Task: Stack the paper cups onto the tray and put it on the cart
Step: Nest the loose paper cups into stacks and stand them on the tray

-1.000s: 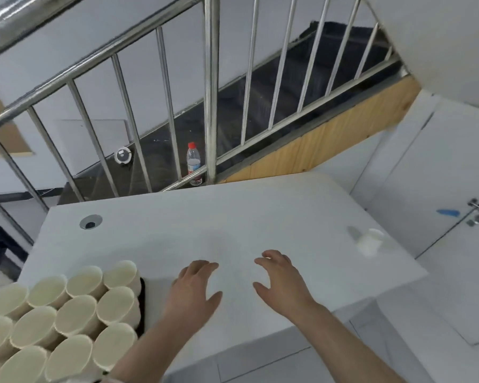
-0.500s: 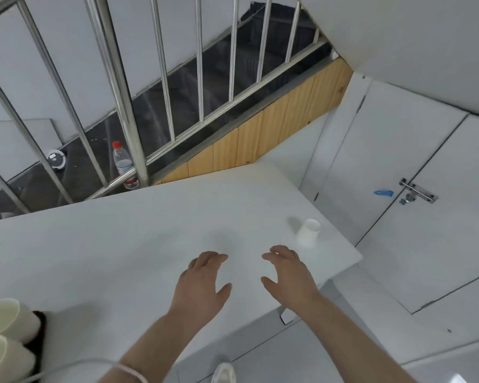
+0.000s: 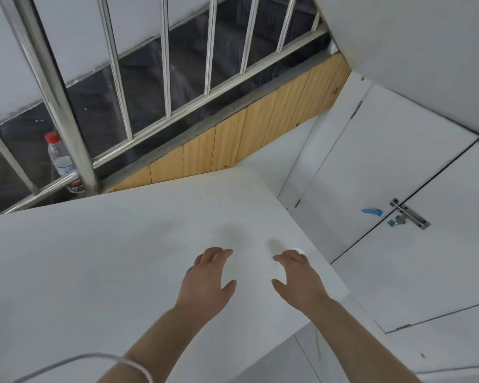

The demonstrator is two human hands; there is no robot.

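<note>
Cup (image 3: 298, 250) almost hidden behind the right hand (image 3: 299, 277), near the right edge of the white surface (image 3: 94, 258).

Only a sliver of white rim is seen past the right fingertips (image 3: 281, 258); whether it is touched cannot be told. Both hands are held palm down over the surface, fingers loosely spread and lightly bent, nothing gripped; the left hand (image 3: 206, 280) is well apart from the cup. Neither tray nor cart is in view. The cup is judged to be very light, thin-walled and easily crushed or tipped, with a smooth side that offers little friction. It is best taken round the upper wall, just under the stiffer rolled rim, with thumb opposite fingers and only gentle pressure. Since it stands near the edge, a careless nudge may send it off the surface.
</note>
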